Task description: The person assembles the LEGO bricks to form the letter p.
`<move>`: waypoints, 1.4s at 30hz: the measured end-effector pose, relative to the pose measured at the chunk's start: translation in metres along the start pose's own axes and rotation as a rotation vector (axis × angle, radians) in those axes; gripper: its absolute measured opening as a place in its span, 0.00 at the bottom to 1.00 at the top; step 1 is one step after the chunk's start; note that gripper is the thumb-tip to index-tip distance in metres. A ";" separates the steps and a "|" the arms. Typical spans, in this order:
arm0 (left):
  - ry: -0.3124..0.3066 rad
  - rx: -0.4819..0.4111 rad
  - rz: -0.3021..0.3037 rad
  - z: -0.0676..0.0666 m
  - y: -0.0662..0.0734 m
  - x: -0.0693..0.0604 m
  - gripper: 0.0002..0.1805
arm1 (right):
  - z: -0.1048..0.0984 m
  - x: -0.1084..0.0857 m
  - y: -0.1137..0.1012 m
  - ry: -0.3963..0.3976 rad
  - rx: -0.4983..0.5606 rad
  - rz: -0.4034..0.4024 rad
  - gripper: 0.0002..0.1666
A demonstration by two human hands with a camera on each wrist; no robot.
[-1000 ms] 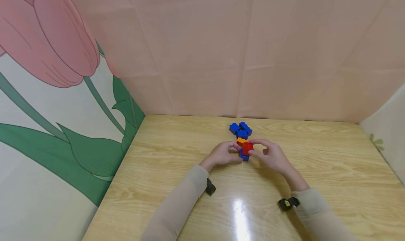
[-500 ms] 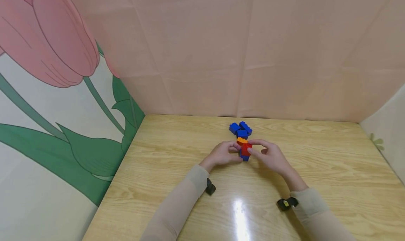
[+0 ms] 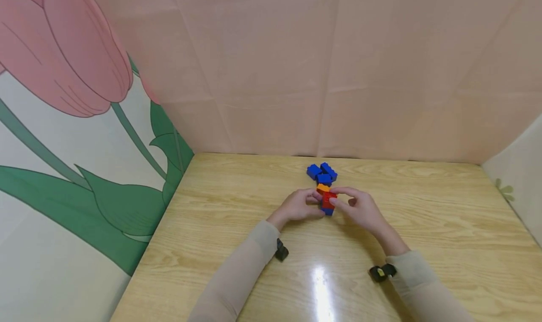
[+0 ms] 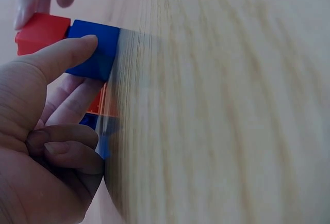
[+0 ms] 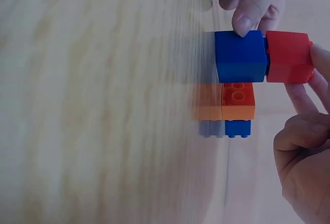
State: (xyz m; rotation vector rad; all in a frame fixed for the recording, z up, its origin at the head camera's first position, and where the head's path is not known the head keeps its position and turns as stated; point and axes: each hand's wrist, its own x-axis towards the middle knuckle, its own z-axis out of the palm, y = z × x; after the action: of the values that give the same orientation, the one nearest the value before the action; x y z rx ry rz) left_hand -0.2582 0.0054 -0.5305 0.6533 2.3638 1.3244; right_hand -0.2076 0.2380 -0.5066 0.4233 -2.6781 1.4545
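Observation:
A red brick (image 3: pixel 328 201) stands on top of a blue brick (image 3: pixel 327 212) on the table. In the right wrist view a thin gap shows between the blue brick (image 5: pixel 240 57) and the red brick (image 5: pixel 289 57). My left hand (image 3: pixel 299 205) grips the blue brick low down, its thumb (image 4: pixel 82 48) against one side. From the right, my right hand (image 3: pixel 363 210) pinches the red brick between thumb and finger. Just behind this pair lies an orange brick (image 3: pixel 323 188), partly hidden by the red brick in the head view.
Three blue bricks (image 3: pixel 323 179) lie close together behind the orange one. The wood-grain table (image 3: pixel 237 181) reaches back to a pink cloth wall (image 3: pixel 271 77). A flower-printed panel (image 3: pixel 106 190) stands at the left, a pale one (image 3: pixel 516 181) at the right.
The red brick has shifted slightly left and turned, and now lines up over the blue brick. My right hand moved a little left with it; my left hand stayed put.

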 end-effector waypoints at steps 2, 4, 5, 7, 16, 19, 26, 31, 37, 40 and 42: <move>0.000 0.000 0.001 0.000 0.000 0.000 0.17 | 0.001 0.000 0.001 -0.001 0.000 -0.005 0.21; 0.000 0.002 0.002 0.000 0.000 0.000 0.17 | 0.001 0.000 0.001 -0.001 -0.006 -0.011 0.20; 0.000 0.005 0.002 0.000 0.000 0.000 0.17 | 0.001 0.000 0.001 -0.001 -0.011 -0.014 0.20; 0.001 0.008 0.003 0.000 0.000 0.000 0.17 | 0.002 0.001 0.000 0.000 -0.020 -0.018 0.20; -0.002 0.012 0.011 0.000 0.000 0.001 0.17 | 0.002 0.000 -0.005 -0.020 0.040 0.033 0.20; -0.001 0.014 0.015 0.000 0.000 0.002 0.17 | 0.002 0.000 -0.005 -0.024 0.050 0.050 0.21; 0.004 0.012 -0.003 0.002 0.000 0.001 0.17 | 0.002 0.001 -0.002 -0.018 0.032 0.065 0.22; 0.009 0.018 -0.011 0.003 0.001 0.001 0.17 | 0.003 0.000 -0.001 -0.019 -0.008 0.060 0.22; 0.007 0.035 -0.019 0.003 0.005 -0.003 0.17 | -0.001 -0.001 -0.005 -0.036 -0.090 0.025 0.23; 0.012 0.049 -0.013 0.003 0.005 -0.002 0.17 | -0.003 -0.001 -0.005 -0.050 -0.081 0.015 0.26; 0.010 0.060 -0.009 0.003 0.005 -0.002 0.18 | -0.004 -0.001 -0.003 -0.050 -0.058 0.019 0.28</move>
State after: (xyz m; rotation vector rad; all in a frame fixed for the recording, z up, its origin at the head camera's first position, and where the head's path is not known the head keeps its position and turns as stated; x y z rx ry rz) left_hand -0.2539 0.0084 -0.5272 0.6543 2.4195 1.2608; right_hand -0.2065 0.2402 -0.5024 0.4369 -2.7631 1.3857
